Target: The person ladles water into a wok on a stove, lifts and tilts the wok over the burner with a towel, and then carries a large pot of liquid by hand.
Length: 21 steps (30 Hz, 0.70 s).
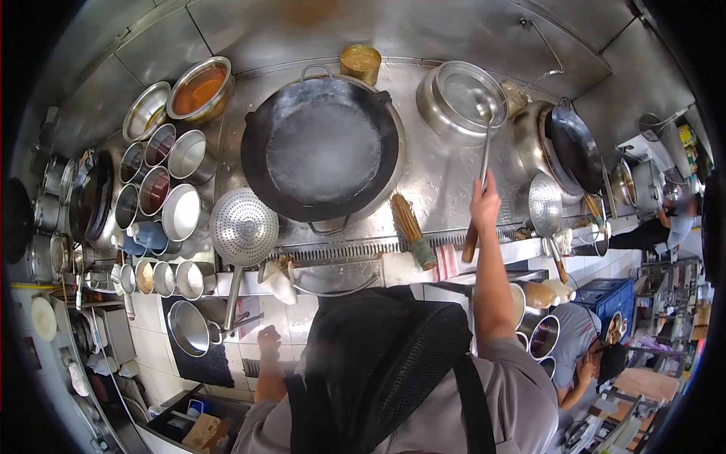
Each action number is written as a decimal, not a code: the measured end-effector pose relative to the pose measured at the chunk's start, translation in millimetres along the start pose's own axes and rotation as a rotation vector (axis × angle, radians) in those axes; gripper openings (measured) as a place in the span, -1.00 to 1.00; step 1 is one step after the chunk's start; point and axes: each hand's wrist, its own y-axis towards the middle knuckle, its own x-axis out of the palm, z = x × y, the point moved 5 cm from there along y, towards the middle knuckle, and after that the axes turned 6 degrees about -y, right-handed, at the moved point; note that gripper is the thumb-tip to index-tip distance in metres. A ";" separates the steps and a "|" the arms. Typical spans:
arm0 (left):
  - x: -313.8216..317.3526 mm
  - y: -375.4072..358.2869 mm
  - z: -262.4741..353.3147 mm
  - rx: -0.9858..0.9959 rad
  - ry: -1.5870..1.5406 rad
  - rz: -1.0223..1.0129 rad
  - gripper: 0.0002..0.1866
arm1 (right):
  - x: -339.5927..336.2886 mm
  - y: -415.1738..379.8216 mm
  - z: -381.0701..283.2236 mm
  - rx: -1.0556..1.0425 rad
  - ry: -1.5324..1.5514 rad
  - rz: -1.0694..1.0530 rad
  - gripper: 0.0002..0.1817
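Observation:
My right hand (486,203) is closed around the handle of a long metal ladle (487,147) with a wooden end. The ladle's bowl is over a round steel pot (429,113) of clear liquid at the back right of the range. My left hand (269,341) hangs low in front of the counter, its fingers curled, nothing visible in them. Left of the ladle a large black wok (261,181) sits on the range, with steaming, cloudy water inside. A bamboo brush (409,227) lies at the front edge, next to a striped cloth (447,262).
A perforated skimmer (244,227) lies left of the wok, beside several steel containers (181,213). Orange liquid fills a bowl (200,91) behind them. On the right are another skimmer (544,206) and a tilted wok (576,144). A co-worker (578,340) bends at the lower right.

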 end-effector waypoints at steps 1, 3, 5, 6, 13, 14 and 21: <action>3.3 -4.3 5.7 0.030 -0.046 -0.049 -0.90 | -0.7 23.2 3.9 -0.037 -0.008 0.042 -0.49; 14.5 -12.8 13.6 0.099 -0.093 -0.047 -0.88 | 8.2 78.2 16.2 -0.093 -0.040 0.080 -0.51; 20.6 -25.1 5.5 0.093 -0.069 -0.002 -0.72 | 26.9 123.9 41.0 -0.074 -0.114 0.025 -0.57; 29.4 -27.0 -0.3 0.091 -0.054 -0.011 -0.67 | 35.4 145.9 47.9 -0.048 -0.154 -0.018 -0.61; 72.7 -76.7 -70.7 0.074 -0.017 -0.004 -0.81 | 96.7 224.5 54.7 0.642 1.190 -0.744 -0.86; 75.0 -84.0 -82.5 0.067 -0.001 -0.036 -0.86 | 101.6 230.4 53.1 0.700 1.484 -0.791 -0.85; 62.6 -77.6 -134.9 0.366 -0.027 -0.239 -0.73 | 78.2 256.6 -32.8 0.531 1.186 -0.742 -0.81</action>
